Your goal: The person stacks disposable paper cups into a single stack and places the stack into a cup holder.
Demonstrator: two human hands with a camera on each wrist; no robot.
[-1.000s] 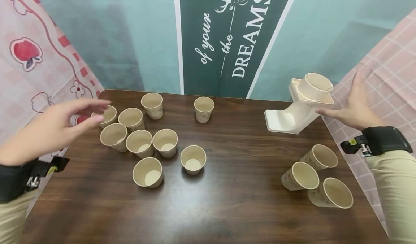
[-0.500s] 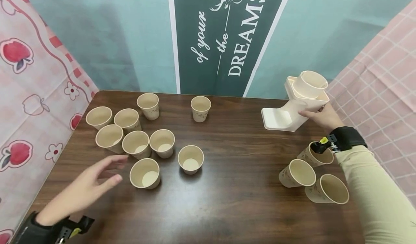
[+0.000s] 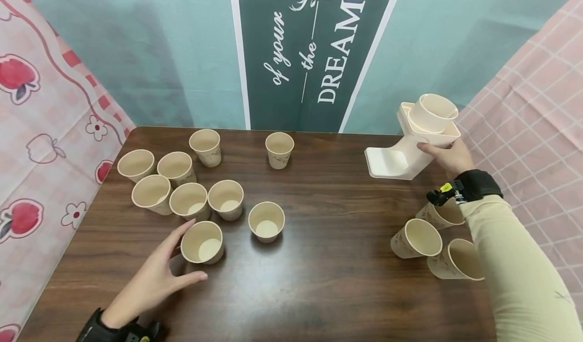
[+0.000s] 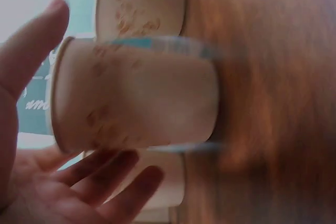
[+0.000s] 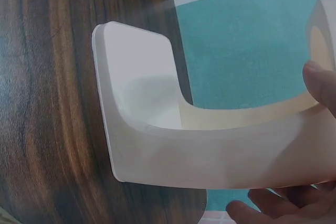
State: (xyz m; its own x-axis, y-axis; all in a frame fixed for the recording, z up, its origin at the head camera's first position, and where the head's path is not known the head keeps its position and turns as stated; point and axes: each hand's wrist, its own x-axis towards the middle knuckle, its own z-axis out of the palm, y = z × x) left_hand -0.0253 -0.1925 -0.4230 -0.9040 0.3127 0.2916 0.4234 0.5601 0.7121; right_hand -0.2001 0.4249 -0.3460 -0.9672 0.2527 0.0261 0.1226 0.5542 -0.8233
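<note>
My left hand (image 3: 157, 277) reaches around a beige paper cup (image 3: 203, 242) at the front of the left group, fingers along its far-left side and thumb spread toward the near side. In the left wrist view the thumb stands away from this printed cup (image 4: 137, 98), with the other fingers beneath it. At the back right, my right hand (image 3: 450, 158) grips the neck of a white stand (image 3: 411, 156) that has a flat foot and a round collar on top. The right wrist view shows the thumb on one side of the stand (image 5: 226, 156) and fingers on the other.
Several more paper cups (image 3: 189, 200) cluster at the left, one cup (image 3: 266, 222) stands right of them, and another cup (image 3: 279, 151) is near the back edge. Three cups (image 3: 416, 238) sit below the right forearm. Cloth walls (image 3: 191, 53) enclose the brown table (image 3: 319, 281).
My left hand has come down and right from above the far-left cups to the front cup. The right hand has moved left from beside the stand and taken hold of its neck.
</note>
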